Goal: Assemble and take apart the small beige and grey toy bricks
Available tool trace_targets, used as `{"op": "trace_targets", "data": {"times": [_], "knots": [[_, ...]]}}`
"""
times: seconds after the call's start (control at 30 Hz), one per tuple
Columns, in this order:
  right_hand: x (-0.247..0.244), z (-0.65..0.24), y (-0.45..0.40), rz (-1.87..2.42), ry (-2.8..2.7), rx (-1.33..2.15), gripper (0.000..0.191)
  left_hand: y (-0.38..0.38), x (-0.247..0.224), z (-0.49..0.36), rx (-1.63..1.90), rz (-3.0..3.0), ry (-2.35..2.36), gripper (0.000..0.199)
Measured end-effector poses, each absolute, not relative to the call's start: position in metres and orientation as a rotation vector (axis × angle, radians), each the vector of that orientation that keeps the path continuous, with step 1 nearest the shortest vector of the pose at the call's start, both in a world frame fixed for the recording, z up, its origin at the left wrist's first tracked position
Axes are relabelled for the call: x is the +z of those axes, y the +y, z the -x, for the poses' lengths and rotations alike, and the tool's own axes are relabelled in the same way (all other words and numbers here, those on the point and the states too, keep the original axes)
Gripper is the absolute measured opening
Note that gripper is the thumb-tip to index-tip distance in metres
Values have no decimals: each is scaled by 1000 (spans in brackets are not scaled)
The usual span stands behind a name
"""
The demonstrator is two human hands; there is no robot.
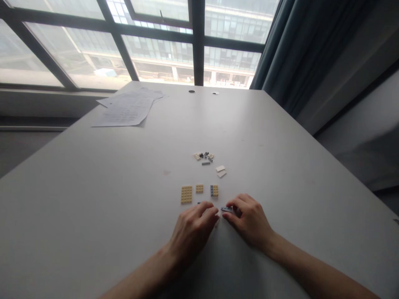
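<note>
My right hand (pixel 247 211) pinches a small blue-grey toy brick plate (pixel 226 209) between thumb and fingers, just above the table. Close to its left, my left hand (pixel 196 222) has its fingers drawn together; a whitish bit shows below the fingertips, too small to name. A dark piece pokes out behind the left knuckles, mostly hidden. Just beyond the hands lie a large tan studded plate (pixel 186 194), a smaller tan plate (pixel 199 189) and a tan piece with a blue-grey strip (pixel 214 190) along its left side.
Farther off, two white flat tiles (pixel 220 169) lie near a grey bar-shaped piece (pixel 205 163) and a pile of small white, black and grey pieces (pixel 204 156). Printed papers (pixel 124 109) cover the white table's far left corner. Two cable holes sit near the window; a dark curtain (pixel 299 54) hangs at right.
</note>
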State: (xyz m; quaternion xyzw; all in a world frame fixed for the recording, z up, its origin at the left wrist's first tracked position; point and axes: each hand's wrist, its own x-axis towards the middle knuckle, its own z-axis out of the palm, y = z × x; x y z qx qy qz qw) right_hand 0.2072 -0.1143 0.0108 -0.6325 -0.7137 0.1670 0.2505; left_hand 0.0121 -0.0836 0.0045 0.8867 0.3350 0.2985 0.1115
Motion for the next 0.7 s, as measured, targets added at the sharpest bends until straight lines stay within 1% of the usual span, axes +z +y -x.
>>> {"op": "trace_targets", "data": {"times": [0.13, 0.2, 0.27, 0.37, 0.5, 0.6, 0.7], "knots": [[15, -214, -114, 1673, -1955, 522, 19, -78, 9, -3, 963, -2744, 978, 14], [17, -220, -113, 1557, -1960, 590, 22, -76, 11, 1, 920, -2803, 901, 19], [17, -226, -111, 1406, -1984, 612, 30, -76, 12, 2, 855, -2851, 793, 23], [13, -231, -110, 1240, -2084, 550, 35, -76, 13, 1, 756, -2868, 660, 19], [6, -228, -111, 1207, -2185, 499, 26, -74, 12, 0, 688, -2859, 651, 14], [4, -223, -111, 1287, -2150, 496, 15, -73, 13, -1, 704, -2877, 707, 14], [4, -216, -112, 1328, -2116, 494, 11, -73, 13, -4, 735, -2894, 752, 15]]}}
